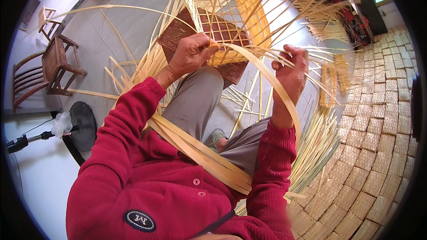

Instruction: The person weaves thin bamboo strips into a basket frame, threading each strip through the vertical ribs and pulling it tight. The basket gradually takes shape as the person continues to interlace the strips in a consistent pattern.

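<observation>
A yellow basket (262, 22) of woven bamboo, with long loose ends sticking out, rests on a dark red wooden box (175, 29) before my knees. At its near edge, my left hand (193, 54) pinches a wide bamboo strip (267, 73) between thumb and fingers. From there the strip arcs over to the right and down past my right forearm. My right hand (291, 71) is raised right of the basket, its fingers curled round thin bamboo splints that stick out from the basket's side. Several flat bamboo strips (200, 155) lie across my lap.
Wooden chairs (58, 64) stand at the left, near a black round fan-like object (83, 126). Stacked woven blocks (369, 151) fill the right side, beside a bundle of thin splints (316, 146). More strips lie scattered on the grey tiled floor (102, 31).
</observation>
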{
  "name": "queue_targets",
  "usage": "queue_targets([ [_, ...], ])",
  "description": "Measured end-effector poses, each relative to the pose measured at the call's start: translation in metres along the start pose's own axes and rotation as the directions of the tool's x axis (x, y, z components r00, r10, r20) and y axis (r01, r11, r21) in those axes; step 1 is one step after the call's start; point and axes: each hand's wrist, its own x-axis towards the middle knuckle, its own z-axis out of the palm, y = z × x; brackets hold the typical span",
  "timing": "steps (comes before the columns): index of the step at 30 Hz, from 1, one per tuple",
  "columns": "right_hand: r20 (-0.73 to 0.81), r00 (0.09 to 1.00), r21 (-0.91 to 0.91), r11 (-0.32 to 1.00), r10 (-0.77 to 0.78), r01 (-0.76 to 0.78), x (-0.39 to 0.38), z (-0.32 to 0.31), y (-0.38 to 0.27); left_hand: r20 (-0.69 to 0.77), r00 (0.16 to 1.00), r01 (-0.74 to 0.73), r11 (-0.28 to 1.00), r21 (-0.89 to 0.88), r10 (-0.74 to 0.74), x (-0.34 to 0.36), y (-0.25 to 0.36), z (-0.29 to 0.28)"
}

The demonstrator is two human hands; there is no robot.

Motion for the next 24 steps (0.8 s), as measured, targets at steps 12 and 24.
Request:
queue_targets([
  [12, -0.062, 0.832, 0.920, 0.355, 0.552, -0.167, -0.075, -0.049, 0.013, 0.018, 0.998, 0.059, 0.997, -0.041, -0.058, 0.001, -0.001, 0.000],
  [24, -0.003, 0.889, 0.883, 0.418, 0.457, -0.212, -0.080, -0.074, 0.012, -0.039, 0.998, 0.055, 0.998, -0.044, -0.057, 0.001, 0.007, 0.006],
])
